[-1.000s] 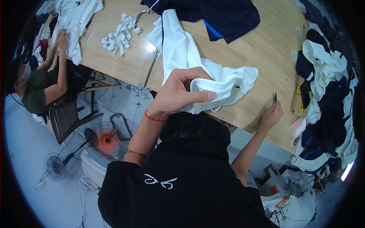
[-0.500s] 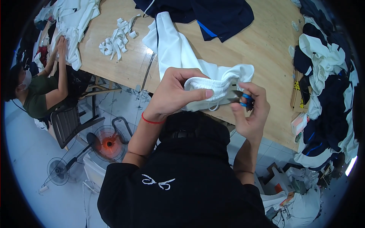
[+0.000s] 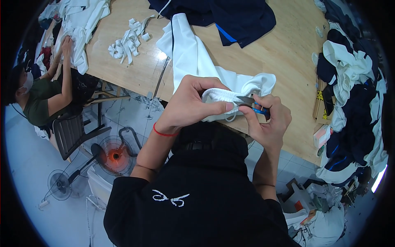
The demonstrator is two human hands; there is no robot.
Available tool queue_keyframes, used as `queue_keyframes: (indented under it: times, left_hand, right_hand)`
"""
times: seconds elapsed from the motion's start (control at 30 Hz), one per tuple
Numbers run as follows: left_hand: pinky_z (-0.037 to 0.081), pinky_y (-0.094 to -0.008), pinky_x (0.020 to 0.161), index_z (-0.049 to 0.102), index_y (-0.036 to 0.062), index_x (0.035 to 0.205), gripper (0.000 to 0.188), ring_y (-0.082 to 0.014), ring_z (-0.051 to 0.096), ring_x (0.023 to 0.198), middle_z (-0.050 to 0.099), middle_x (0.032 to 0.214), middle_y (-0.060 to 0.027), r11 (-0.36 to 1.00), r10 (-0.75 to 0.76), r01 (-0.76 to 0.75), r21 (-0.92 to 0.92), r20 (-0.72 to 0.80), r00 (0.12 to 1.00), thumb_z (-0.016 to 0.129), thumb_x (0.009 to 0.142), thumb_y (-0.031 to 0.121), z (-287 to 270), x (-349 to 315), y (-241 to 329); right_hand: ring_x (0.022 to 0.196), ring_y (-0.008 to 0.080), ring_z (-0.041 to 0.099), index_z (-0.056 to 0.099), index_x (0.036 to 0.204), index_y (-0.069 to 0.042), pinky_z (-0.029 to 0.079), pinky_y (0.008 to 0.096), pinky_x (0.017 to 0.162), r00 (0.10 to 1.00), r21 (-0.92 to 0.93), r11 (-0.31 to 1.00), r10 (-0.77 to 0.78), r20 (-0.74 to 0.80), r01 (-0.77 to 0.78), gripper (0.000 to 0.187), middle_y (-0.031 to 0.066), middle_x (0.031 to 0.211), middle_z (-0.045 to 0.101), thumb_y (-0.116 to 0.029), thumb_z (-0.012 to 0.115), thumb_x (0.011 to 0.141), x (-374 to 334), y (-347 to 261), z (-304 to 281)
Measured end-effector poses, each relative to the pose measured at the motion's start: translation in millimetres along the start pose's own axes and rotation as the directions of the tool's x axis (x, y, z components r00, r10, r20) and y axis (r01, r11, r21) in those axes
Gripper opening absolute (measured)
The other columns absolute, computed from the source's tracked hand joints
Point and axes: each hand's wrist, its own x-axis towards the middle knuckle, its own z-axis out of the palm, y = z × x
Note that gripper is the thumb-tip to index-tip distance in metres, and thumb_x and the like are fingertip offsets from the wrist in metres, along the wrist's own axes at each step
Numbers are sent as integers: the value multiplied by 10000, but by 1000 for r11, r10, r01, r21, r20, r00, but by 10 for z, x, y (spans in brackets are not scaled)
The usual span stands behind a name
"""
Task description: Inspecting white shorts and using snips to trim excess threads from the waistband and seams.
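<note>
A white garment [image 3: 190,51] with a gathered elastic band [image 3: 220,94] stretches over the table's near edge toward me. My left hand [image 3: 190,101] pinches that band between thumb and fingers, holding its opening upward. A loop of white cord [image 3: 231,117] dangles beneath it. In my right hand [image 3: 269,123] is a pair of thread snips [image 3: 246,100] with blue on the handle. Their blades are spread and point left, at the band just beside my left thumb. Whether a thread lies between the blades is too small to tell.
On the wooden table [image 3: 288,82] lie a dark navy garment [image 3: 247,18] and a heap of white strips [image 3: 131,39]. Piled clothes [image 3: 354,103] line the right side. At left, a co-worker [image 3: 49,92] handles white cloth near a chair [image 3: 68,133] and a fan [image 3: 116,156].
My right hand has moved the snips left, bringing their blades up to the band. The left hand keeps its pinch and has shifted only slightly.
</note>
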Motion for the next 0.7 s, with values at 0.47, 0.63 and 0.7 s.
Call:
queue_keyframes:
  times: [0.47, 0.63, 0.7]
  left_hand:
    - [464, -220, 650, 816, -5, 990, 216, -50, 627, 724, 744, 856, -12, 1000, 27, -27, -11, 4, 1000, 915, 840, 115, 22, 25, -1]
    - [496, -212, 667, 827, -12, 1034, 232, -51, 653, 744, 769, 838, -21, 999, -30, 30, -16, -2, 1000, 893, 857, 123, 24, 27, 22]
    - [499, -212, 669, 826, -13, 1036, 235, -51, 655, 747, 771, 846, -21, 999, -18, 17, -36, -13, 1000, 896, 858, 125, 35, 33, -28]
  right_hand:
    - [589, 194, 676, 708, 907, -11, 486, 289, 535, 1000, -14, 1000, -28, -7, 28, 328, 81, 713, 695, -165, 972, 788, 37, 19, 7]
    - [592, 184, 678, 702, 897, -22, 485, 283, 540, 997, -85, 993, -82, 2, 82, 321, 77, 707, 694, -158, 972, 788, 33, 51, -10]
    - [589, 172, 668, 710, 925, -22, 476, 275, 535, 997, -46, 996, -79, -14, 78, 327, 74, 716, 697, -166, 972, 794, 28, 72, 0]
